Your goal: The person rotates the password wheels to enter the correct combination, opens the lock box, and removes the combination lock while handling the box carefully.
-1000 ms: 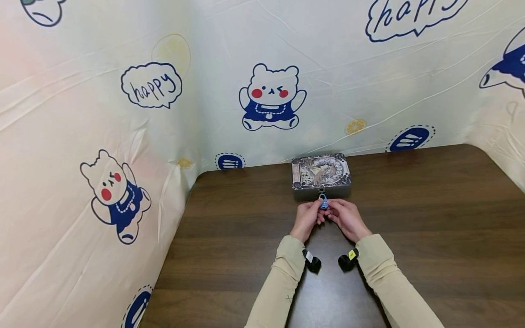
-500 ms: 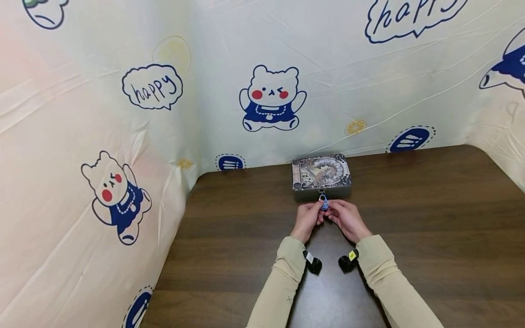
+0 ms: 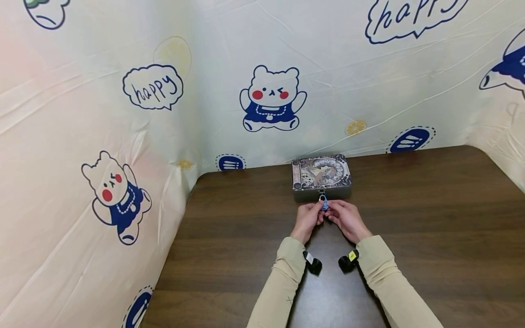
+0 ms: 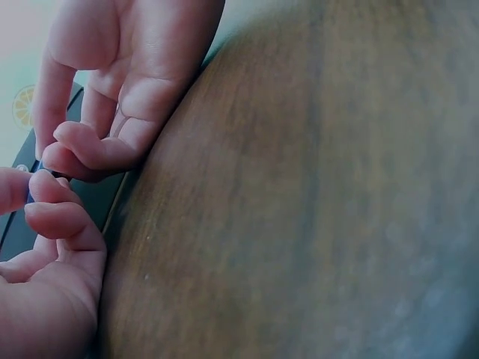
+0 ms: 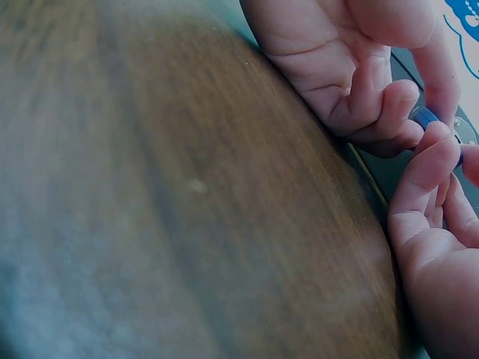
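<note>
A small blue padlock (image 3: pixel 324 204) is at the front clasp of a metal tin (image 3: pixel 321 195) with an ornate printed lid. Whether its shackle passes through the clasp is too small to tell. From the left, my left hand (image 3: pixel 306 219) pinches the padlock between thumb and finger. My right hand (image 3: pixel 347 218) grips it from the other side, its fingertips meeting the left ones. In the right wrist view, a blue bit of the padlock (image 5: pixel 424 117) shows between the fingers, which hide most of it. The left wrist view has both hands close together in front of the tin (image 4: pixel 93 196).
The tin stands on a brown wooden table (image 3: pixel 430 218), near its back edge. Behind it hangs a pale curtain (image 3: pixel 221 91) with bear and "happy" prints, which also runs along the left side. Black cameras (image 3: pixel 313 265) are strapped at both wrists.
</note>
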A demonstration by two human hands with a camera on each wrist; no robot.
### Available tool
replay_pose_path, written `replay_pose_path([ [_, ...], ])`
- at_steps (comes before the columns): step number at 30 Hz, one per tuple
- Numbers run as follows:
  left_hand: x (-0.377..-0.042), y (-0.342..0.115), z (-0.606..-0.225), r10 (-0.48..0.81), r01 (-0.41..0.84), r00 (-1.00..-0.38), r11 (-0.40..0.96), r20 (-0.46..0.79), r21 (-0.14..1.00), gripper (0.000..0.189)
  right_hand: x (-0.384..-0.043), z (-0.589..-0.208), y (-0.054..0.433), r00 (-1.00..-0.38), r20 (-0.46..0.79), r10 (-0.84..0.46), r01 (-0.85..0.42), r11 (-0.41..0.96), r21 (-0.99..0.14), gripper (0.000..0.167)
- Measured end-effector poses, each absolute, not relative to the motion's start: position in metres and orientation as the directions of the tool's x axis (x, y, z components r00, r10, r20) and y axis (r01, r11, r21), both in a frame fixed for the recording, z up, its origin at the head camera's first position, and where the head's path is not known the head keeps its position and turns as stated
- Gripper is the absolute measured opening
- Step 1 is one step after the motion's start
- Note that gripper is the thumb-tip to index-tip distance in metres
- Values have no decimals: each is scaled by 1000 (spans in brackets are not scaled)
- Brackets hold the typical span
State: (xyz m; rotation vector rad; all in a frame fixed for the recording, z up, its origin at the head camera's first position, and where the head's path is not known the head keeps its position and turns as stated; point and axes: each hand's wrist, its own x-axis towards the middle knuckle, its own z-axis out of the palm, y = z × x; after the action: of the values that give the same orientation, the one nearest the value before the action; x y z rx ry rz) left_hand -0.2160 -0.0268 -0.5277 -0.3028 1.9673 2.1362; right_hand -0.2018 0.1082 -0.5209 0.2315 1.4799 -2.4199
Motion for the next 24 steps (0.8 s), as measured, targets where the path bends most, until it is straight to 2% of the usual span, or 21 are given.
replay_pose_path([
  [24, -215, -28, -528, 58, -301, -953, -135, -296, 944, 15, -202, -524, 107, -948, -274, -163, 318, -429, -845, 13],
])
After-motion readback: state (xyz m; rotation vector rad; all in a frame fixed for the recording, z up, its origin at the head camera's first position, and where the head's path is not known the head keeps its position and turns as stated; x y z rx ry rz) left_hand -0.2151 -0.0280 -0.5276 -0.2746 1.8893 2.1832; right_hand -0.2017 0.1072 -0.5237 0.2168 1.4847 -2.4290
